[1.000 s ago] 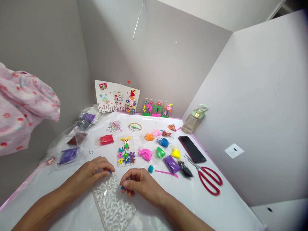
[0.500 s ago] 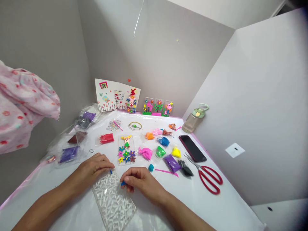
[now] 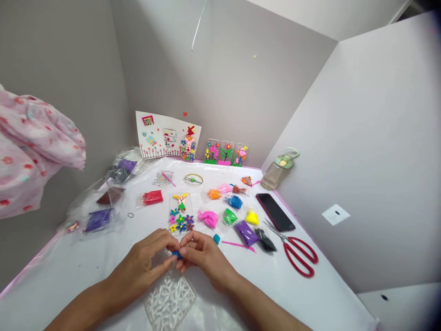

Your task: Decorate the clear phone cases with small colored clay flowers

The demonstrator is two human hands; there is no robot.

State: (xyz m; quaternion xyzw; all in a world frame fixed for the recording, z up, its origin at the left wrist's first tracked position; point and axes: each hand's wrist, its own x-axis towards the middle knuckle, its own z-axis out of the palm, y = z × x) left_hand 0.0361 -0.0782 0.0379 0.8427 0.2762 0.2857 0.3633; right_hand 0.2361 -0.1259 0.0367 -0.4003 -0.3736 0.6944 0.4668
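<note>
A lump of blue clay (image 3: 177, 254) shows between my two hands, near the front middle of the table. My right hand (image 3: 201, 257) holds it with thumb and fingers pressed together. From the other side, the thumb and fingertips of my left hand (image 3: 146, 262) close on the same lump. Below them lies a clear textured plate (image 3: 170, 299), partly covered by my left hand. Just beyond my fingers is a clear case (image 3: 175, 202) decorated with a bunny figure (image 3: 181, 202) and several coloured clay flowers (image 3: 181, 219).
Bagged clay in several colours, such as pink (image 3: 208, 219) and purple (image 3: 246, 233), lies right of the case. Red-handled scissors (image 3: 299, 253), a phone (image 3: 275, 212) and a bottle (image 3: 278, 170) are farther right. A pink tool (image 3: 238, 246) and teal lump (image 3: 216, 239) sit near my right hand.
My left hand has moved right, off the plate's upper left corner, to meet my right hand at the blue clay. The small blue piece seen by its fingertips is now hidden.
</note>
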